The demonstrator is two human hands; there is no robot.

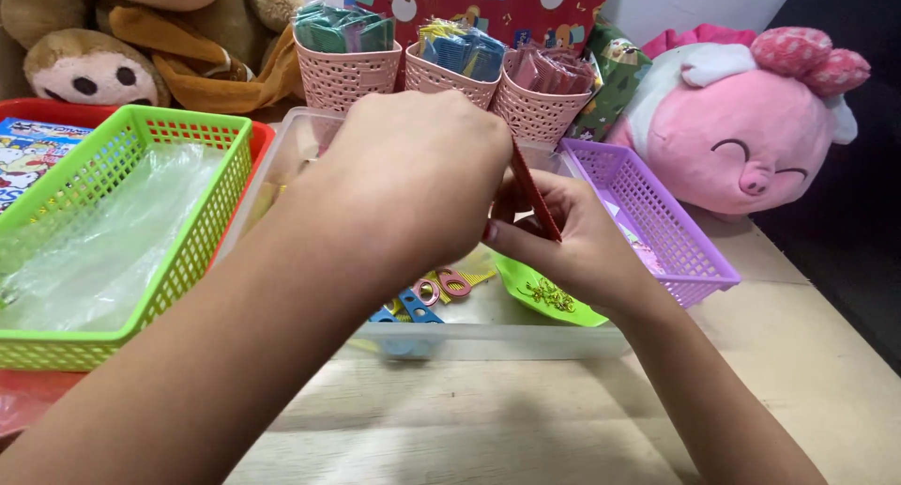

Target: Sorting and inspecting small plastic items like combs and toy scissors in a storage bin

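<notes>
Above the clear plastic tray (488,339), a thin dark-red flat strip (535,194) is pinched between the fingers of the right hand (572,241) and the left hand (413,180), both clenched on it. Below them, small coloured combs (436,292) and a lime-green dish (544,292) are seen. A green mesh basket (202,213) is placed left, a purple basket (676,241) right, on the wooden table (526,419).
</notes>
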